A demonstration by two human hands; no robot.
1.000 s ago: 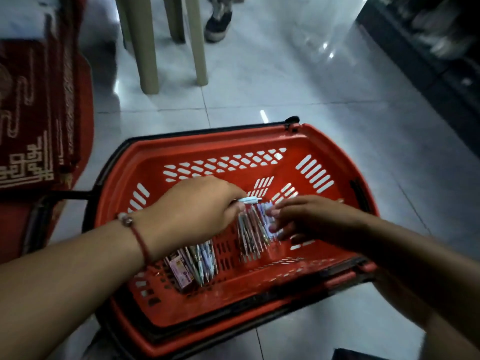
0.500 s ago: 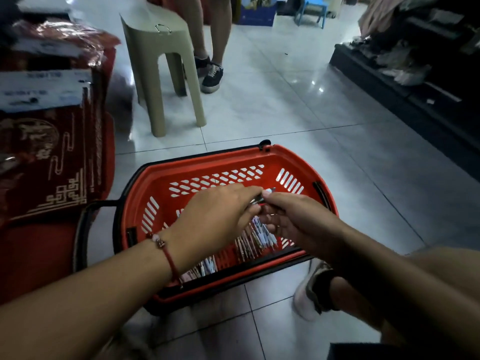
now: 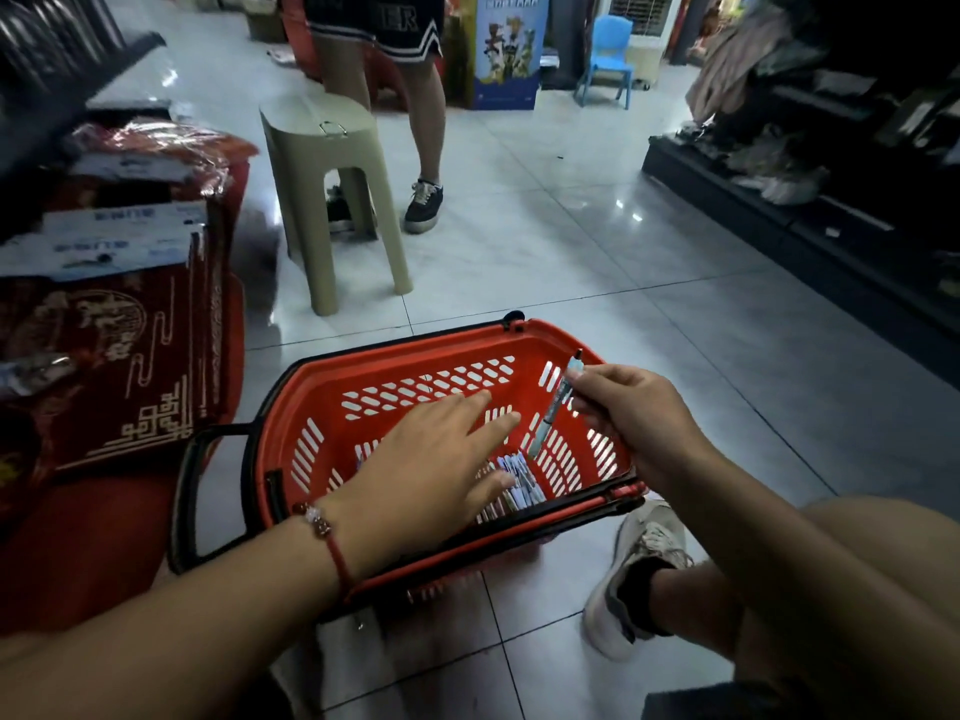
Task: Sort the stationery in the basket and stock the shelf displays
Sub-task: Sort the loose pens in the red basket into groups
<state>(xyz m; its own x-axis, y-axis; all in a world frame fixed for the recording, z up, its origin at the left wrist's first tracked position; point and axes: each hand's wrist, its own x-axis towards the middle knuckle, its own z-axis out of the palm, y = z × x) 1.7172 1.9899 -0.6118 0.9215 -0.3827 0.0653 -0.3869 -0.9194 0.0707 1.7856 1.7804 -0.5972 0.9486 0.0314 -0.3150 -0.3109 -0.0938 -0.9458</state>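
Lifting pen (image 3: 558,402) clear in right hand (image 3: 631,407) | left hand (image 3: 441,459) released, fingers spread

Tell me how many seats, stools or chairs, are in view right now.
2. A beige plastic stool stands on the floor beyond the red basket, beside a standing person's legs. A small blue chair sits far back near the wall. Others may be hidden.

The left hand (image 3: 436,454) reaches forward palm down, fingers straight and slightly spread, a red cord bracelet (image 3: 332,543) round its wrist. The right hand (image 3: 639,413), just beside the left fingertips and a little higher, curls its fingers and thumb round a pen (image 3: 558,402) held slantwise, tip pointing down toward the left hand
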